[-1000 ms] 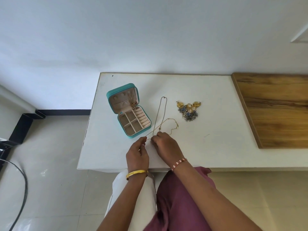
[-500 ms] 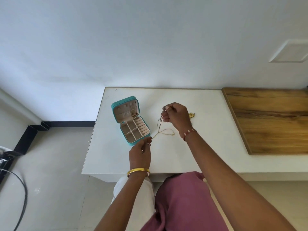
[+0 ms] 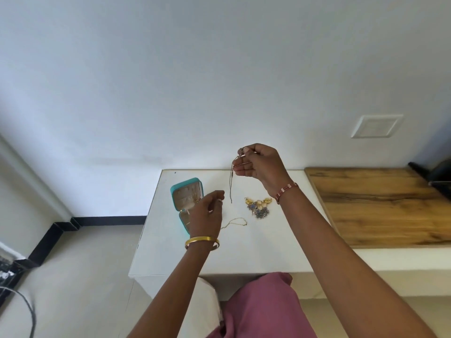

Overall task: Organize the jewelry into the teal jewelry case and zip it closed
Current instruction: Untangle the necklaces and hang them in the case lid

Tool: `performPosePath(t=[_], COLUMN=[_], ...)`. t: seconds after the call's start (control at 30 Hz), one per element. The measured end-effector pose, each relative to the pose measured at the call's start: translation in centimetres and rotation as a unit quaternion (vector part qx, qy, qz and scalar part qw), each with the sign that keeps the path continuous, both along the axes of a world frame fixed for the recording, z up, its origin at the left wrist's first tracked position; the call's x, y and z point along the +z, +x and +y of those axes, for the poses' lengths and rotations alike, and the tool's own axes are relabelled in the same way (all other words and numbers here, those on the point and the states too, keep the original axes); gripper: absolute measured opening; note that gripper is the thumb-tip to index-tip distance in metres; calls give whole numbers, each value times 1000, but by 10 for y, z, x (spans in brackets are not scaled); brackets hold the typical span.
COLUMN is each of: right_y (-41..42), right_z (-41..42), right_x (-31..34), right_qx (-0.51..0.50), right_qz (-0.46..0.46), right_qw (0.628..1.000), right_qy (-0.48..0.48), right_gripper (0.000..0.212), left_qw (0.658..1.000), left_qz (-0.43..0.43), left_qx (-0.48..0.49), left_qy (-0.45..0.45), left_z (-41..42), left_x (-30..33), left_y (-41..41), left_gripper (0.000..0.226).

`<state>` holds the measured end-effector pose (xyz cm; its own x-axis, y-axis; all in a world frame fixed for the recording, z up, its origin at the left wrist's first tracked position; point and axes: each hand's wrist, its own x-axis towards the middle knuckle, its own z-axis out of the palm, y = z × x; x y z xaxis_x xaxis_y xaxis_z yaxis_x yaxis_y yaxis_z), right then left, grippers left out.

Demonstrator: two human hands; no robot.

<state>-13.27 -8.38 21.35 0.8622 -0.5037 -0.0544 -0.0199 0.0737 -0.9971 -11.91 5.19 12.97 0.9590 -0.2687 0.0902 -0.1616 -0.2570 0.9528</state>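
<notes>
The right hand [image 3: 260, 164] pinched the thin chain [image 3: 231, 184] by its top, its length hanging straight down above the surface [image 3: 280, 240]. The left hand [image 3: 207, 215], fingers loosely curled near the chain's lower end, hovered nearer the open teal case [image 3: 185, 191], which lay left of the chain.

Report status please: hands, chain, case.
Right hand pinches the chain, hanging in air. Left hand raised in front of the open case, grip unclear. Nothing blocks the case.

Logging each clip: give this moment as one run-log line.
right hand: pinches chain, raised | left hand: by case, grip unclear | case: open | gold chain, pendant: on table
</notes>
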Motion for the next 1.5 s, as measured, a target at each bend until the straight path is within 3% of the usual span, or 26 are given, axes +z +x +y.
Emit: performPosePath(t=[0.2,0.43,0.6,0.9,1.1,1.17,1.27,1.5], right_y=[-35,-65,-82,-97,-101,-102,-104,-106], right_z=[18,33,40,43,35,33,33,36], right_x=[31,45,50,51,41,35,34,42], right_qx=[61,61,62,23,-12,-24,-21,41], right_qz=[18,28,24,-23,-28,-2,12,-42], right_qw=[994,979,976,988,999,999,999,997], right_qy=[-88,-190,-206,-150,-13,-23,-39,45], right_gripper=[20,14,14,18,26,28,29,24], left_qw=[997,996,993,989,970,964,960,969], left_qz=[-69,-16,-1,20,92,112,135,140], left_qx=[-15,-65,-73,-75,-36,-36,-36,-61], left_qy=[-11,-65,-95,-123,-224,-237,-242,-193], left_z=[-1,12,24,41,45,46,48,50], left_x=[41,61,64,64,70,71,67,63], left_y=[-9,-36,-46,-54,-52,-50,-47,-52], left_gripper=[25,22,15,18,17,20,25,25])
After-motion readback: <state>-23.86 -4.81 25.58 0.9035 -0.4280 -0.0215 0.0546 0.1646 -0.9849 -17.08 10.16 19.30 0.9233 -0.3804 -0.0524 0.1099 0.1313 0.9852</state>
